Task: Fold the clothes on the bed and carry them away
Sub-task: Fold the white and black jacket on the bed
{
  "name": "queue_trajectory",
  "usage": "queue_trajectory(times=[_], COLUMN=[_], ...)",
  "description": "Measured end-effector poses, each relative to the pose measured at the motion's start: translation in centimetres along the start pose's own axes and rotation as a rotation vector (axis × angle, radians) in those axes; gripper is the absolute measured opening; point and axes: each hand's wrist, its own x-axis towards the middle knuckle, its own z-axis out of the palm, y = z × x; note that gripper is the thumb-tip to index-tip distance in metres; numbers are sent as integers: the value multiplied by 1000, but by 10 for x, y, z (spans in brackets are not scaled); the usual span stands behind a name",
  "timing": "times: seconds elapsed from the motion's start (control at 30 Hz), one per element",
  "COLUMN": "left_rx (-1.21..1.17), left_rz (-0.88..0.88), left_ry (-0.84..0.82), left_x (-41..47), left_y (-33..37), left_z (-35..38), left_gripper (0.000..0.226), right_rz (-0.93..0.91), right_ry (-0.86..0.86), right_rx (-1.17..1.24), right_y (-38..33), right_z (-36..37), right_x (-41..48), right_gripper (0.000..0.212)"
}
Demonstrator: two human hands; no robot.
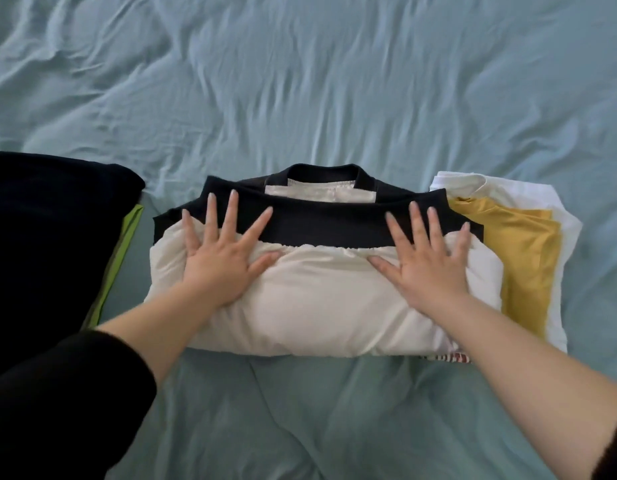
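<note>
Right now both hands lie flat on a folded shirt [317,306] in the middle of the bed [300,81]. The shirt is white, with a black band [327,225] across it and a black collar [320,171] at the far end. The left hand [218,261] presses down on the left part of the shirt. Its fingers are straight and spread wide, and their tips reach onto the black band. The right hand [426,261] presses down on the right part in the same way, with straight, spread fingers that also reach the band. Neither hand grips or pinches anything; both are just laid flat on top. The shirt sits under both palms, and its bare white middle shows between the two hands. The near fold of the shirt is thick and round. The left arm wears a black sleeve [57,403] that ends partway up the forearm. Just right of the shirt is a folded yellow top [528,258] lying on a white cloth [566,230], and the shirt's right edge touches this pile. A bit of striped cloth [449,357] peeks out at the near right corner. On the left, apart from the shirt, is a black pile [50,230] with a green cloth [125,244] under it. The bed sheet is pale blue-green and full of wrinkles.
</note>
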Motion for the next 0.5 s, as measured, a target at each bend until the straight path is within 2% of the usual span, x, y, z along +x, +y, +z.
queue_trajectory(times=[0.23, 0.33, 0.4, 0.43, 0.5], left_rx=[-72, -48, 4, 28, 27], left_rz=[5, -36, -47, -45, -31], left_ry=[-108, -177, -201, -173, -43], left_x=[39, 36, 29, 23, 5], left_y=[-3, 1, 8, 12, 28], left_z=[9, -4, -16, -22, -33], left_gripper=[71, 70, 70, 68, 63], right_rz=[2, -11, -24, -19, 23], right_ry=[-29, -98, -123, -59, 274], right_rx=[30, 43, 141, 239, 521], right_y=[-3, -2, -1, 0, 4], right_z=[18, 4, -15, -24, -38], right_x=[38, 33, 21, 8, -34], right_gripper=[76, 80, 83, 81, 63])
